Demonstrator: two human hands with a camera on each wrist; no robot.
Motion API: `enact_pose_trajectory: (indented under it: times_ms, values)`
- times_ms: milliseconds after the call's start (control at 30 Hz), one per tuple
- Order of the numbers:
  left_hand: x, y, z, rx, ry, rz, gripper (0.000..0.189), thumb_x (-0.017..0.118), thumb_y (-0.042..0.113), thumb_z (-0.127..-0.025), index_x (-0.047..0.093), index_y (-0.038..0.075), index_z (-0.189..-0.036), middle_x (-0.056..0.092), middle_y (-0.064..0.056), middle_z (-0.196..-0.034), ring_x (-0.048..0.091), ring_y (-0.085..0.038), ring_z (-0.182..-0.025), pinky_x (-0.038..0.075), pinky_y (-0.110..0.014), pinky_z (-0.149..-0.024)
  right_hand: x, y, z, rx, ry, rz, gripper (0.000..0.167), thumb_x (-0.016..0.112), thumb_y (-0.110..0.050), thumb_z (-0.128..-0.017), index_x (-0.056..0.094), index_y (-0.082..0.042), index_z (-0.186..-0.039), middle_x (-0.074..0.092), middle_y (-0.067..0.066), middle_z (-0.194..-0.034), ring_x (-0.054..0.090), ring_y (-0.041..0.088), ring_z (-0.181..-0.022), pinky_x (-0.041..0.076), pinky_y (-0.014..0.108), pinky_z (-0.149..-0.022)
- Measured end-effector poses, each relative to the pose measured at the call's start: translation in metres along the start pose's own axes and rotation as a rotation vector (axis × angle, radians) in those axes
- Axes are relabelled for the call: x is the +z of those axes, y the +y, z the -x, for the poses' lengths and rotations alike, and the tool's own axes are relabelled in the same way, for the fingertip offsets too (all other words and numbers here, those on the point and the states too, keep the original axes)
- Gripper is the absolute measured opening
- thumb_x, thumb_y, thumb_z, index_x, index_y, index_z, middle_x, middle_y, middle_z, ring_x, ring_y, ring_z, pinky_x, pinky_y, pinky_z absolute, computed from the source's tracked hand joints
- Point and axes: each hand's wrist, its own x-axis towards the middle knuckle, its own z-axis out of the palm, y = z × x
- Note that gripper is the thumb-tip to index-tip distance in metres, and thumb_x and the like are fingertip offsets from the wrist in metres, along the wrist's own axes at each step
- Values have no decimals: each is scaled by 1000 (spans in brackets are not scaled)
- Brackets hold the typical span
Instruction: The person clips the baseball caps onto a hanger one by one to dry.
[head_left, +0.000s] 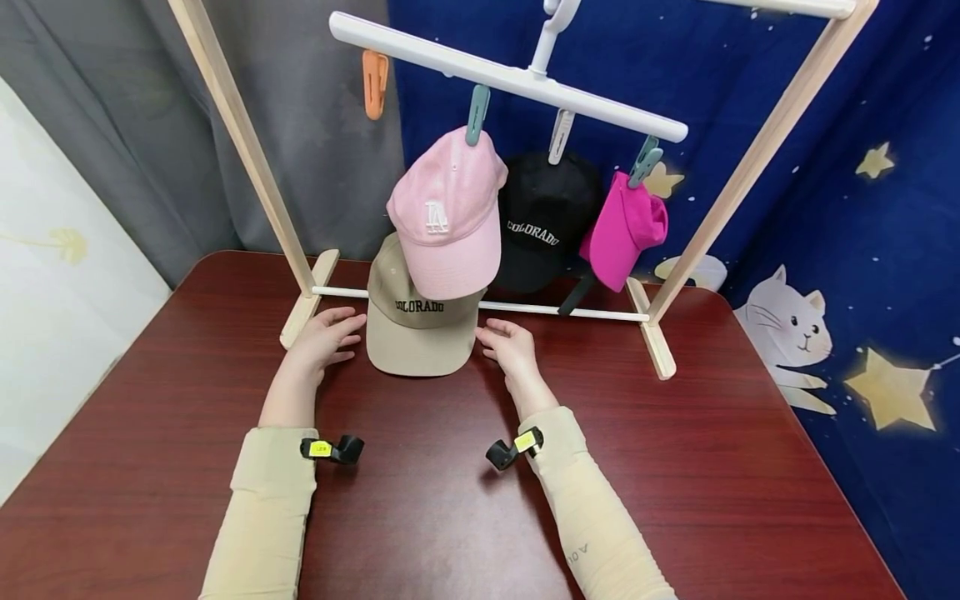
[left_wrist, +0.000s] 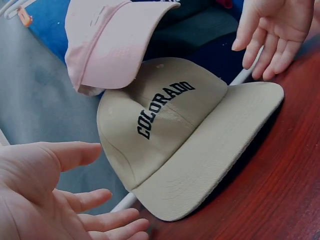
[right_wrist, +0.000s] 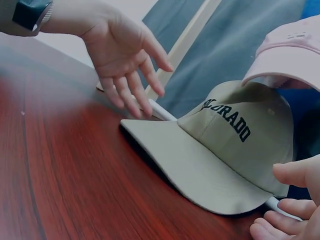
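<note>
A beige baseball cap point(head_left: 420, 346) with COLORADO across its front stands at the rack's bottom rail, brim toward me. My left hand point(head_left: 324, 340) is at its left side, fingers spread and relaxed. At the brim's right side is my right hand point(head_left: 510, 343), its fingers loosely bent. In the left wrist view a gap shows between the left hand point(left_wrist: 65, 195) and the cap point(left_wrist: 165, 115). The right wrist view has the right hand point(right_wrist: 295, 200) close beside the cap; whether it touches is unclear. A pink cap point(head_left: 450, 217) hangs just above, overlapping the beige crown.
A white hanger bar point(head_left: 510, 79) carries the pink cap, a black cap point(head_left: 551, 221) and a magenta cap point(head_left: 622, 233) on clips. An orange clip point(head_left: 375, 83) hangs at its left end. The wooden rack point(head_left: 247, 142) stands on a dark red table point(head_left: 420, 500).
</note>
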Motion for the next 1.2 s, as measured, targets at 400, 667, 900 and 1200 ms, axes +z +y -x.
enact_pose_trajectory:
  times_ms: [400,667,900,1200]
  values:
    - [8,-3,-3,-19,-19,56,65,49,25,-100,17,0,-151,31,-22,-148,37,-35,-132,35,-47,-104,4,9,3,-92,-24,109,51,71,-5,-85,52,7,-131,59,23,-122,60,28,-109,50,35,-85]
    - [6,-6,-7,-49,-21,52,65,49,26,-101,17,-2,-150,35,-23,-146,41,-33,-128,41,-40,-100,7,13,4,-148,-50,184,50,73,-5,-83,55,5,-129,61,20,-121,58,28,-108,47,33,-87]
    - [-1,-8,-4,-68,-24,0,63,47,28,-101,22,-7,-147,39,-24,-141,54,-19,-108,48,-29,-89,10,19,4,-212,-85,256,51,74,-6,-83,56,4,-129,62,18,-120,55,30,-110,43,37,-93]
    - [-8,-12,-3,-74,-1,-25,54,49,25,-100,38,-11,-139,56,-11,-112,58,-3,-80,52,-24,-79,16,22,8,-252,-125,411,54,76,-11,-81,57,0,-130,59,16,-124,51,26,-117,39,37,-99]
